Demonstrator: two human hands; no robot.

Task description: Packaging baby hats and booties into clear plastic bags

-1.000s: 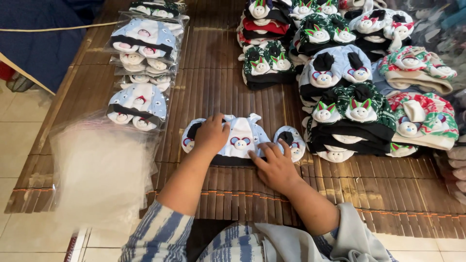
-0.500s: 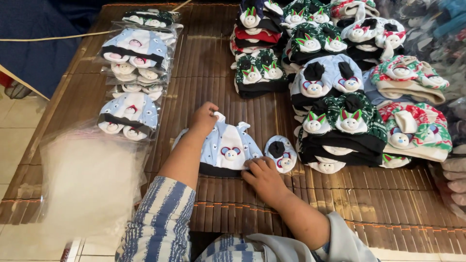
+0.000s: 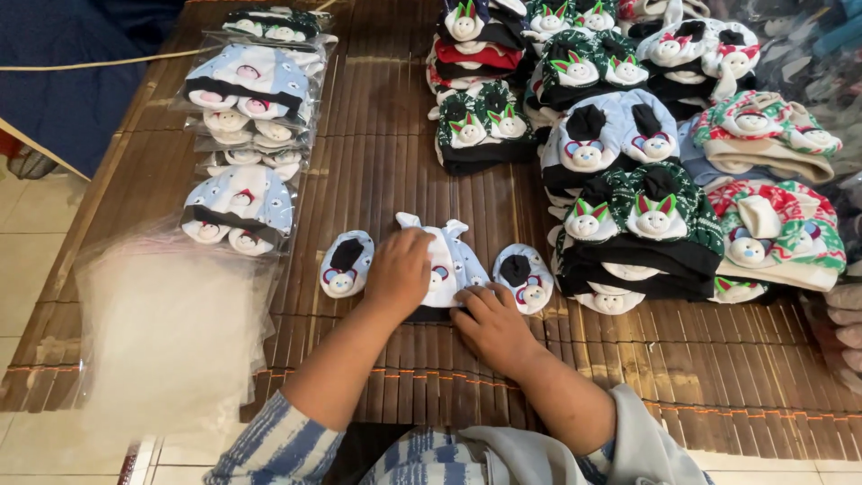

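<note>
Brown slats of bamboo make up the mat table (image 3: 386,162), seen from the head camera looking down. In the middle near the front edge lies a small pale blue baby hat with two little ears on top and a black band (image 3: 453,260). The left hand (image 3: 400,269) lies flat on the hat, fingers loose and spread over the cloth — pressing, not pinching. The right hand (image 3: 489,323) sits at the hat's lower right edge, its fingertips (image 3: 467,301) curled onto the black band; I cannot tell if they pinch it.

A pale blue baby bootie with a bear face (image 3: 344,263) lies just left of the hat, and its twin bootie (image 3: 525,277) lies just right — both close but apart from the hands. A stack of clear plastic bags (image 3: 162,332) lies on the left. Behind it sit bagged hat sets (image 3: 247,135) in a row. Piles of loose hats and booties (image 3: 628,144) fill the right side.
</note>
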